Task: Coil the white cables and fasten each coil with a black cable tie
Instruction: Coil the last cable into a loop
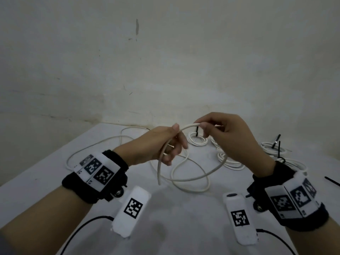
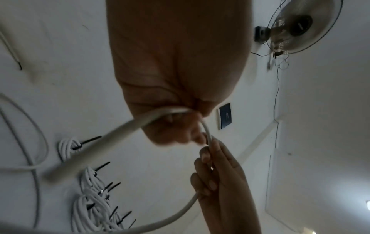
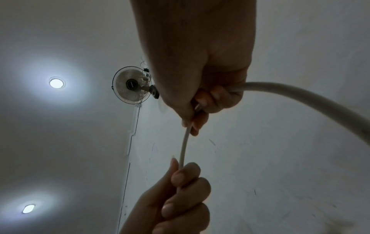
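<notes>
A white cable (image 1: 185, 127) arcs in the air between both hands above the white table (image 1: 36, 173). My left hand (image 1: 174, 138) grips it in curled fingers, and its free end (image 1: 159, 183) hangs down below. My right hand (image 1: 203, 127) pinches the cable a short way along. From there it drops to a loose loop (image 1: 191, 188) on the table. In the left wrist view the left hand (image 2: 192, 126) holds the cable (image 2: 124, 131) just above the right hand's fingers (image 2: 220, 166). In the right wrist view the right hand (image 3: 198, 109) and left hand (image 3: 180, 182) hold the cable (image 3: 184, 147).
Several tied white coils with black cable ties lie at the back right (image 1: 197, 139), (image 1: 230, 162), (image 1: 274, 148). A loose black tie (image 1: 332, 181) lies at the right edge. More white cable (image 1: 95, 146) sprawls at back left. A wall stands right behind the table.
</notes>
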Demonstrator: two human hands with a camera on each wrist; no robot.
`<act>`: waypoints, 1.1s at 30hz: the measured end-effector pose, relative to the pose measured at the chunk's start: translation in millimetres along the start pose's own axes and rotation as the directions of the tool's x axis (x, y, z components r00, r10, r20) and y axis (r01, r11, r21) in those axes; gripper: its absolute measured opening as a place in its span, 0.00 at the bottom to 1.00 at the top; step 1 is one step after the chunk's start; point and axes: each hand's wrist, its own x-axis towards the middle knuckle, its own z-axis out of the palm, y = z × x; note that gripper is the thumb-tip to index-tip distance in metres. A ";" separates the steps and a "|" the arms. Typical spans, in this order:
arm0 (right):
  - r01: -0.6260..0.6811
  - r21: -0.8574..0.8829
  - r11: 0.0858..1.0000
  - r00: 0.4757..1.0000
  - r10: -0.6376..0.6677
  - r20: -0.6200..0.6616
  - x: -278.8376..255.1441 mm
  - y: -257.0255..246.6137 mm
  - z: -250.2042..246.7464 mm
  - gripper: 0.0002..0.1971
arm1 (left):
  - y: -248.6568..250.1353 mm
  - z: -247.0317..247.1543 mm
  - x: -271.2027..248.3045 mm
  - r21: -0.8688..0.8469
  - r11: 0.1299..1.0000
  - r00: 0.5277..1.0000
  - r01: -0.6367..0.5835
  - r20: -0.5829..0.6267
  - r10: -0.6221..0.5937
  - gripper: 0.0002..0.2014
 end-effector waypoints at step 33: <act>0.159 0.046 0.986 0.973 -0.165 0.160 -41.5 38.2 35.9 0.02 | -66.0 40.4 27.5 -0.211 0.968 0.975 -0.139 -0.199 0.096 0.18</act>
